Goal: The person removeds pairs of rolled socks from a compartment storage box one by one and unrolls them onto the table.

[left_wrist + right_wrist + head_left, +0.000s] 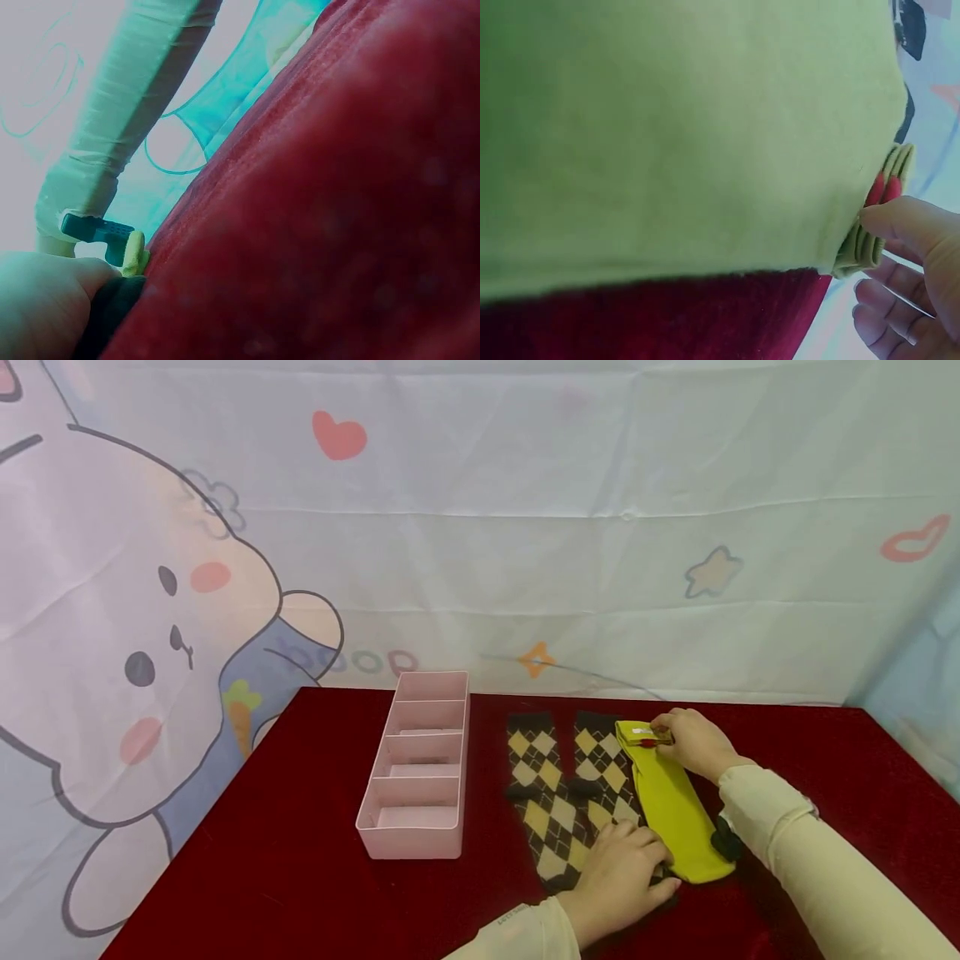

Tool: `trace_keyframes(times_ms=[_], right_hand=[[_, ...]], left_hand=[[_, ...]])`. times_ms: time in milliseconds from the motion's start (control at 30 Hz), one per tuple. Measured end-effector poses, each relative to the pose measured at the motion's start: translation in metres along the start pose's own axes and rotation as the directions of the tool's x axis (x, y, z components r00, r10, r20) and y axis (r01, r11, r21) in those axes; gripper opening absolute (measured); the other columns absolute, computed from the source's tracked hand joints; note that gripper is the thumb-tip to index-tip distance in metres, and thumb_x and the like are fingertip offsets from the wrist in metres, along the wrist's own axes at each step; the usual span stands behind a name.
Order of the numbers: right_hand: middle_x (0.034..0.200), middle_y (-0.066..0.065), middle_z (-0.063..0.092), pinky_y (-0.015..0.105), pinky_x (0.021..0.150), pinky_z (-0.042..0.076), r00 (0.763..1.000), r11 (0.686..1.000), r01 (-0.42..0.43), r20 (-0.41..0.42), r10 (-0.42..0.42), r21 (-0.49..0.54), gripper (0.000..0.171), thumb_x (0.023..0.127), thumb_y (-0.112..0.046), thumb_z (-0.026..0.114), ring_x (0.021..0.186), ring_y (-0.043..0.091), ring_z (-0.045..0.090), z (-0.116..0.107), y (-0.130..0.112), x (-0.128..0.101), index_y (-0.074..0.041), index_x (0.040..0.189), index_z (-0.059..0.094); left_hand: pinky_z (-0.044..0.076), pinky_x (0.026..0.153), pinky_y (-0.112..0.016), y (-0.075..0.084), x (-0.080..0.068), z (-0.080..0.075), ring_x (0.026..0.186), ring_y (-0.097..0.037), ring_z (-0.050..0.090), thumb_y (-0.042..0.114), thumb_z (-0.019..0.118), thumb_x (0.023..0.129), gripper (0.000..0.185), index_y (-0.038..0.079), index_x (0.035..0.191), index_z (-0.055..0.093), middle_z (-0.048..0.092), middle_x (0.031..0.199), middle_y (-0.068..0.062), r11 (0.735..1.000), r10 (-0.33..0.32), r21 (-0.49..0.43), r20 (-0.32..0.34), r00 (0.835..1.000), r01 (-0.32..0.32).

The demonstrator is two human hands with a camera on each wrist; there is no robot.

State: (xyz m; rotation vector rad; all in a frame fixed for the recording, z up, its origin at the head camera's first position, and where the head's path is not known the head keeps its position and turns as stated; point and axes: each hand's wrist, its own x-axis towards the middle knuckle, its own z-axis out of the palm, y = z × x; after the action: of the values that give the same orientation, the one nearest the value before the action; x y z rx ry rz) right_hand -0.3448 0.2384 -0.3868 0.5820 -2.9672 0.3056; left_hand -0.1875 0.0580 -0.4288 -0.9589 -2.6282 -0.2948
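Note:
A long yellow sock [675, 810] lies flat at the right, with a white label and a red patch near its cuff. My right hand [697, 742] pinches this cuff between thumb and fingers; in the right wrist view several layers of the cuff [868, 251] show, lifted off the cloth. To the left lie two argyle socks with dark cuffs and toes, one on the outside [538, 768] and one [602, 760] beside the yellow sock. My left hand [621, 872] rests on the lower end of the nearer argyle sock, fingers relaxed, hiding its toe.
A pink box [408, 843] with several compartments in a row stands left of the socks. Dark red cloth [300, 827] covers the table. Behind hangs a pale printed curtain [487, 568] with a cartoon animal at the left.

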Motion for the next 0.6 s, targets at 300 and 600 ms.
trace_keyframes(times_ms=[300, 600], right_hand=[[0.097, 0.018, 0.065, 0.041, 0.073, 0.053, 1.0, 1.0, 0.003, 0.017, -0.002, -0.028, 0.026, 0.085, -0.009, 0.068, 0.079, 0.025, 0.061, -0.0006, -0.0021, 0.0065, 0.002, 0.108, 0.066], [0.099, 0.019, 0.067, 0.041, 0.071, 0.054, 1.0, 0.998, -0.016, -0.004, 0.016, -0.067, 0.024, 0.087, -0.012, 0.066, 0.079, 0.026, 0.063, 0.0003, -0.0028, 0.008, 0.001, 0.107, 0.067]], left_hand=[[0.032, 0.073, -0.013, -0.0005, 0.0007, 0.001, 0.087, 0.0, 0.05, 0.048, 0.061, 0.09, 0.018, 0.034, 0.097, 0.069, 0.064, 0.101, 0.021, 1.0, 0.005, 0.003, -0.017, 1.0, -0.005], [0.032, 0.075, -0.014, -0.0005, 0.0002, 0.0013, 0.088, 0.0, 0.05, 0.048, 0.062, 0.089, 0.018, 0.034, 0.097, 0.069, 0.064, 0.102, 0.021, 1.0, 0.004, 0.014, -0.024, 1.0, -0.003]])
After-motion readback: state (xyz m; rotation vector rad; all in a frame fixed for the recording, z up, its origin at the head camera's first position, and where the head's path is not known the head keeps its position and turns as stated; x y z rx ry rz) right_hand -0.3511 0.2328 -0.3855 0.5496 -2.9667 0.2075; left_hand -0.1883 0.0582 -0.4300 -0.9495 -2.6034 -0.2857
